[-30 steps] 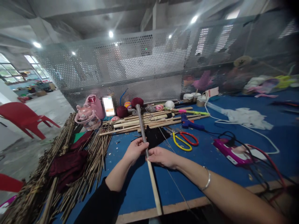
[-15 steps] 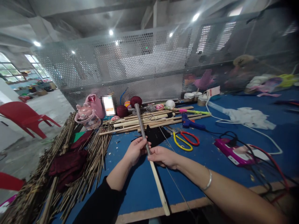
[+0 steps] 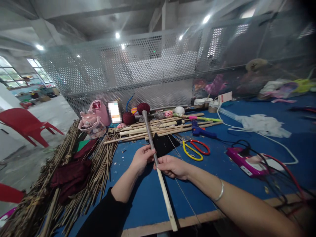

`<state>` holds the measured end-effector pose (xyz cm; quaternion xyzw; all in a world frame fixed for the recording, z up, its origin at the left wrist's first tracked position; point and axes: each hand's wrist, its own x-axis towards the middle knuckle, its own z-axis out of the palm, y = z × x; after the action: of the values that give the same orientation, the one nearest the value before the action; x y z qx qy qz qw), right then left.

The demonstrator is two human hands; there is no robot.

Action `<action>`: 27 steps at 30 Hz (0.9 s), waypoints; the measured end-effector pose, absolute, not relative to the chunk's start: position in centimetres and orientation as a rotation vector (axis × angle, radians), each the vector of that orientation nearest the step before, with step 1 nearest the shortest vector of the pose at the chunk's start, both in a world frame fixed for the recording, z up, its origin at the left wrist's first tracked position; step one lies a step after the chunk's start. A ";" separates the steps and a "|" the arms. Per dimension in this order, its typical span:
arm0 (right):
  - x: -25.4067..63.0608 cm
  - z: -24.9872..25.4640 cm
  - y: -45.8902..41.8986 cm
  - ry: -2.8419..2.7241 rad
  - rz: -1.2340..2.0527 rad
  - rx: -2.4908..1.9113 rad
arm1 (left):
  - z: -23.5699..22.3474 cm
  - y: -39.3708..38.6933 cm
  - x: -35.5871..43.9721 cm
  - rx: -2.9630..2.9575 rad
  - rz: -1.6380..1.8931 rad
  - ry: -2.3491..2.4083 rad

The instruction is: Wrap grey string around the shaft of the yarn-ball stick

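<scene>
A long wooden stick (image 3: 165, 194) slants up across the blue table (image 3: 217, 171). Its upper half is wound in grey yarn and it ends in a dark red yarn ball (image 3: 143, 107). My left hand (image 3: 142, 158) is closed round the stick where the grey winding stops. My right hand (image 3: 172, 166) pinches the stick just below that, with a thin grey thread (image 3: 170, 136) running from it toward the far yarn balls. A silver bracelet (image 3: 219, 191) circles my right wrist.
Bare sticks (image 3: 163, 126) lie in a row behind, with yarn balls, a blue glue gun (image 3: 201, 131), yellow and red scissors (image 3: 195, 149) and a black cloth (image 3: 165, 144). Twig bundles (image 3: 74, 184) and dark red fabric fill the left. A pink device (image 3: 247, 163) with cables sits right.
The stick's near end swung slightly right, then back left. Both hands keep their grip in nearly the same place.
</scene>
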<state>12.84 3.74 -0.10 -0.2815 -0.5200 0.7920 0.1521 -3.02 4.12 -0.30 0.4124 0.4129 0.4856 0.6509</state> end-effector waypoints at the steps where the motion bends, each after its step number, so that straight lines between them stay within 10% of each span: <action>1: 12.7 -0.2 3.7 -1.500 2.238 -0.813 | -0.3 4.1 -3.0 0.938 1.103 0.946; 27: 12.1 0.1 3.4 -1.569 2.076 -0.905 | -0.3 3.8 -2.9 1.063 1.104 1.012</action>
<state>12.14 3.43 0.08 -0.3224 -0.5587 0.7396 0.1920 -2.93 3.83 -0.28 0.4598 0.4377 0.4778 0.6072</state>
